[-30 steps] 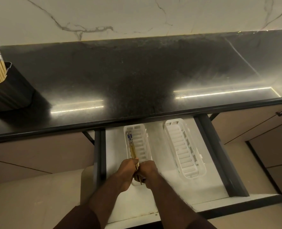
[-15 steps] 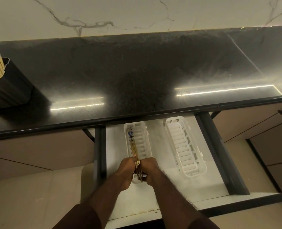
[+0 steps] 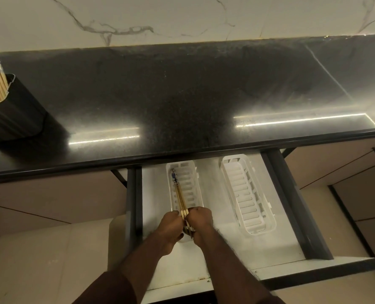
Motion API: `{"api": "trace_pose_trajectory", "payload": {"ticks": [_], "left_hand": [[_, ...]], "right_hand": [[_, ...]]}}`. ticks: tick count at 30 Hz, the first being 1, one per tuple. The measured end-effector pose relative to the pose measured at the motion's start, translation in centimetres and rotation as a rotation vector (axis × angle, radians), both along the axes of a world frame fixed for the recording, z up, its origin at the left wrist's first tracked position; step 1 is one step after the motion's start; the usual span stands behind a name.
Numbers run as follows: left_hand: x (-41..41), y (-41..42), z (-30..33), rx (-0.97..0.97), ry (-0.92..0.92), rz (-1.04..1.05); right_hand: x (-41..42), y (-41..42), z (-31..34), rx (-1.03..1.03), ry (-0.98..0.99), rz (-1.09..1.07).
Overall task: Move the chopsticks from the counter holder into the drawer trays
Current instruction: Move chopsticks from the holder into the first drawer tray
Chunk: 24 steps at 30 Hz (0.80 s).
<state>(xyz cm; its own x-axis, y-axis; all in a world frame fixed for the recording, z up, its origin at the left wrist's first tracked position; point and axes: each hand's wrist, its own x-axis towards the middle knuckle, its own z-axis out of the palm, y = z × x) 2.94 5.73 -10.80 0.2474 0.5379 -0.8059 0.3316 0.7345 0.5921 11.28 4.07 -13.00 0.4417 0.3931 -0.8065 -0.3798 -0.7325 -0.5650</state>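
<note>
Little has shifted since earlier: left hand (image 3: 170,227) and right hand (image 3: 200,224) still pinch the chopsticks (image 3: 181,200) at their near ends inside the left tray (image 3: 195,172), long axis pointing away toward the counter (image 3: 182,95).

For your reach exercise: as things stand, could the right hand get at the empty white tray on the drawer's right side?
Probably yes. The right tray lies uncovered in the open drawer, beside the right hand, but that hand is gripping the chopsticks and must release them first.
</note>
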Motion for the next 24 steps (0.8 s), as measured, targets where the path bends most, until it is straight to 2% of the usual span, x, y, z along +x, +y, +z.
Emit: {"api": "trace_pose_trajectory", "payload": {"ticks": [5,8,14,24], "left_hand": [[-0.7,-0.3,-0.8,0.221,0.144,-0.373],[-0.6,-0.6,-1.1,0.302,0.204,-0.488],[-0.5,-1.1,-0.8,0.357,0.210,-0.468],[-0.7,-1.0,-1.4,0.360,0.190,-0.401]], "right_hand": [[0.2,0.0,0.4,-0.010,0.026,0.046],[0.3,0.0,1.0,-0.006,0.061,0.034],[1.1,-0.1,1.5,-0.043,0.111,0.015],[1.7,-0.4,1.5,-0.043,0.073,0.142]]}}
